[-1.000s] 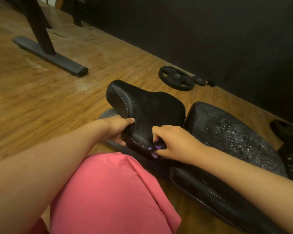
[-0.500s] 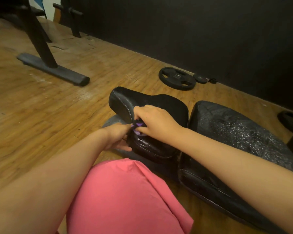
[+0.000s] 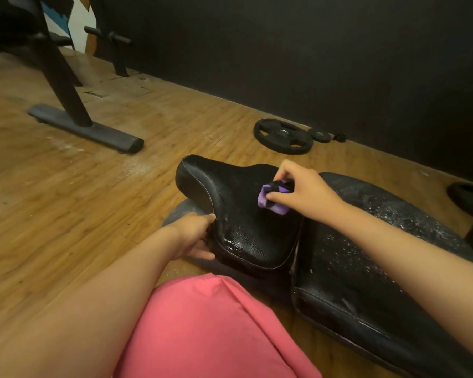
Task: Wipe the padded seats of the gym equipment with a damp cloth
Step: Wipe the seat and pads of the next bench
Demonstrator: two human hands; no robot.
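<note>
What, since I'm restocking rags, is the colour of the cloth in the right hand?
The cloth is purple with black patches; head view.

Two bare arms in view, left forearm (image 3: pixel 107 296) and right forearm (image 3: pixel 407 263), skin uncovered from the frame's lower edge up to the wrists. Each ends in a bare grip, left grip (image 3: pixel 194 236) and right grip (image 3: pixel 303 192); the left thumbnail looks short, other nails too small to tell. Only clothing seen is a coral-pink garment (image 3: pixel 216 331) over the leg at bottom centre: plain, smooth matte fabric, one solid colour, with a soft ridge-like fold running from near its top edge down to the right.
</note>
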